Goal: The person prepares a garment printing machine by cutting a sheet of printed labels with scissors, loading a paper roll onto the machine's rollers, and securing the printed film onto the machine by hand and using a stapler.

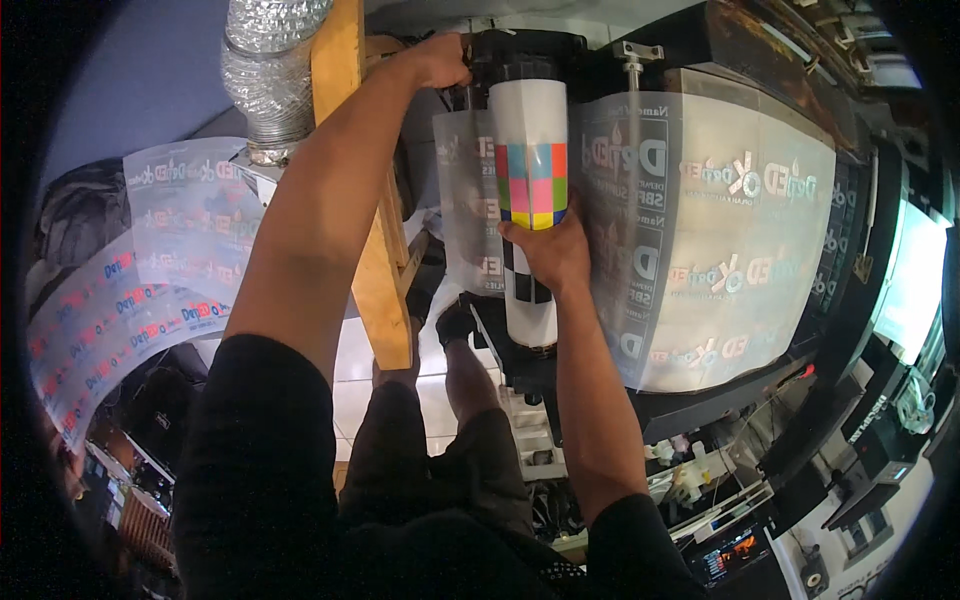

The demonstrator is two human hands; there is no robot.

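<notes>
White roll (531, 185) | right hand (558, 247) gripping | white-lettered film (750, 235) | left hand (440, 62), hold unclear

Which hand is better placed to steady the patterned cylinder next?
Right hand, likely: its thumb lies across the patterned cylinder, while the left hand is up by the black end fitting.

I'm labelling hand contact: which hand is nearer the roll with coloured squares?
Right: the right hand is on the roll; the left hand is near its upper left.
</notes>
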